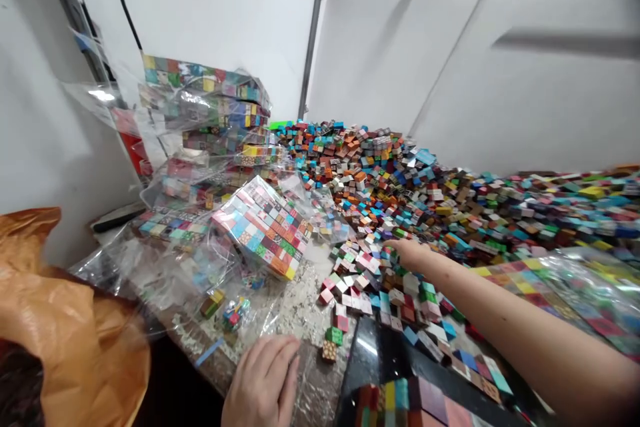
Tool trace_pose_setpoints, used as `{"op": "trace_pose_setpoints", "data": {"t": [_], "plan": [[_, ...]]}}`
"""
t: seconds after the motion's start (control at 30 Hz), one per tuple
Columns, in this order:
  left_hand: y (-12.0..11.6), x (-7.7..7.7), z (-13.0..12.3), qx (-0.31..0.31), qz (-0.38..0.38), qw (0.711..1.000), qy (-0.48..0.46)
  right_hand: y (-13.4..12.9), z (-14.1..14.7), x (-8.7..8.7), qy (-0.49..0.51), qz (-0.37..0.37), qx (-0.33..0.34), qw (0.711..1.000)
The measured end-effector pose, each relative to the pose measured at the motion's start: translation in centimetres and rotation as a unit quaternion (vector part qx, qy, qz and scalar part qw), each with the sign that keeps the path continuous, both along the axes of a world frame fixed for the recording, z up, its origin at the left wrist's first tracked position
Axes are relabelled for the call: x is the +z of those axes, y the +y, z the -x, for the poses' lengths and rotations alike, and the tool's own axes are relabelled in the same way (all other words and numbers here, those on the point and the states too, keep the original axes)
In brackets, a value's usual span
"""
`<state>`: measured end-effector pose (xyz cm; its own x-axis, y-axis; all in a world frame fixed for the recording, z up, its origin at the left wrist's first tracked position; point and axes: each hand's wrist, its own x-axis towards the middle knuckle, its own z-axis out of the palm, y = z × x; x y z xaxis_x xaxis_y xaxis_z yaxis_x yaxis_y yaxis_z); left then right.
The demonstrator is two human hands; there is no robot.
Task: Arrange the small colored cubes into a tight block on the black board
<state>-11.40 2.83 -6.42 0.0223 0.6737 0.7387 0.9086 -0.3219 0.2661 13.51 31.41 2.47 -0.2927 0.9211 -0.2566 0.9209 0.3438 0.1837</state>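
My right hand [407, 255] reaches into a big heap of small coloured cubes [360, 220], its fingertips pinched at a small greenish cube [389, 251], partly hidden and blurred. At the table's near edge my left hand [265, 380] rests with its back up. Its fingers are curled together and whatever lies under them is hidden. Just right of it, a green cube [334, 335] touches a brown-and-cream patterned cube [329, 350]. A black tray [367, 353] in front of me carries rows of cubes [405, 403] at its near side.
Plastic-wrapped blocks of cubes [205, 103] are stacked at the left, with one wrapped block [265, 227] tilted in front. An orange bag [75, 320] hangs beside the table's left edge. Another wrapped sheet [565, 287] lies at the right. A metal frame [315, 33] stands against the white wall.
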Motion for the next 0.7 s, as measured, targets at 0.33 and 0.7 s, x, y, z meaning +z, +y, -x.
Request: {"op": "trace_pose_setpoints", "data": {"t": [0.33, 0.7], "plan": [[0.3, 1.0, -0.1, 0.005, -0.008, 1.000, -0.025, 0.7, 0.1, -0.8, -0.118, -0.019, 0.040, 0.992], [0.4, 1.4, -0.3, 0.003, -0.019, 0.999, -0.039, 1.0, -0.4, -1.5, -0.112, -0.068, 0.120, 0.984]]}}
